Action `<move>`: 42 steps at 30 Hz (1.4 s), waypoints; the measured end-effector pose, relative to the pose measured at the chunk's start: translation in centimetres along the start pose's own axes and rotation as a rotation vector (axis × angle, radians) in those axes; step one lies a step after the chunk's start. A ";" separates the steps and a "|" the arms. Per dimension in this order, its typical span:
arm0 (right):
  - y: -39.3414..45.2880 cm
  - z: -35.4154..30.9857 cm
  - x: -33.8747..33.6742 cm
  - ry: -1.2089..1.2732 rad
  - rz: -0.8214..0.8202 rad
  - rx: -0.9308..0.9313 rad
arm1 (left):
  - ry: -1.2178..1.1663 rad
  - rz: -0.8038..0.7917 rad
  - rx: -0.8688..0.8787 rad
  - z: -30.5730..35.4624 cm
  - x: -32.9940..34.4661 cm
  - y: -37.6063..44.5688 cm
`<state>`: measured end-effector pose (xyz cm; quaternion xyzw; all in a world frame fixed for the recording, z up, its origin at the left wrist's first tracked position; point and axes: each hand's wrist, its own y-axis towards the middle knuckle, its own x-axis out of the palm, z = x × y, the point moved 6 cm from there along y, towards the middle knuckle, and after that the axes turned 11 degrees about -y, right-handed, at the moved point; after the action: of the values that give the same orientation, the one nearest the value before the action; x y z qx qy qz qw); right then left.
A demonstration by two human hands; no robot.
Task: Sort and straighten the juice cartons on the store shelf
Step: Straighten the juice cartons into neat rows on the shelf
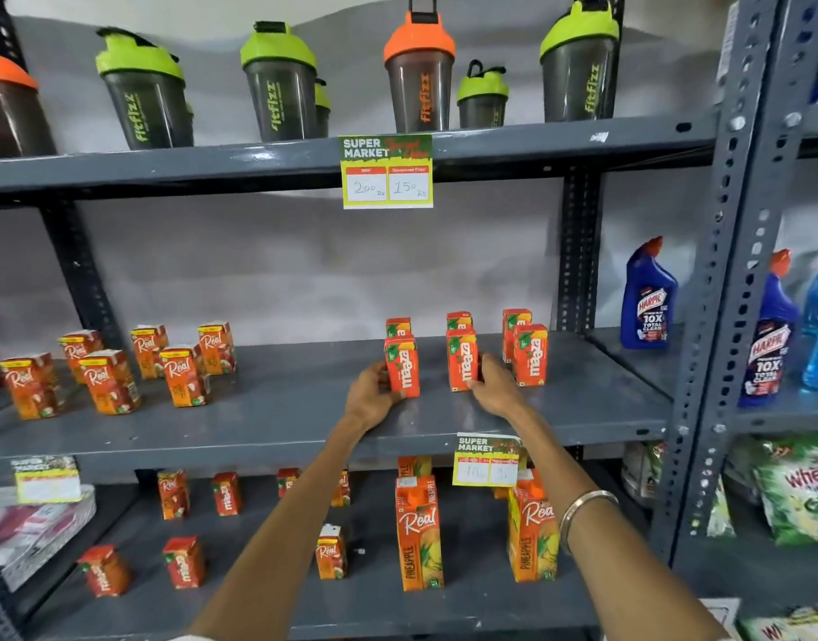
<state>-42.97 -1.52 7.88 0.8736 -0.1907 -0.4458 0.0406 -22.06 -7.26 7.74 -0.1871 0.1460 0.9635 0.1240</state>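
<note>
On the middle grey shelf stand small orange Maaza cartons in three short rows at the right and several Real cartons at the left, some turned askew. My left hand grips the front Maaza carton of the left row from its left side. My right hand holds the front Maaza carton of the middle row from its right side. The third row's front carton stands untouched further right. Both held cartons are upright on the shelf.
The lower shelf holds scattered small Maaza and Real cartons and two tall Real pineapple cartons. Shaker bottles line the top shelf. Blue Harpic bottles and detergent packs fill the right rack. Price tags hang on shelf edges.
</note>
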 end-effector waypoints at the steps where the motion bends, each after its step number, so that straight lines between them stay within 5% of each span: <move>1: 0.0 0.1 -0.1 -0.007 0.010 0.001 | 0.009 -0.006 0.009 0.1 0.2 0.0; 42: -0.6 0.7 0.3 -0.136 0.093 0.025 | 0.327 -0.041 0.043 -0.6 1.4 0.9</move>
<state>-43.20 -0.97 7.05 0.8320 -0.2391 -0.4992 0.0375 -23.36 -7.98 6.90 -0.3419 0.1807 0.9141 0.1222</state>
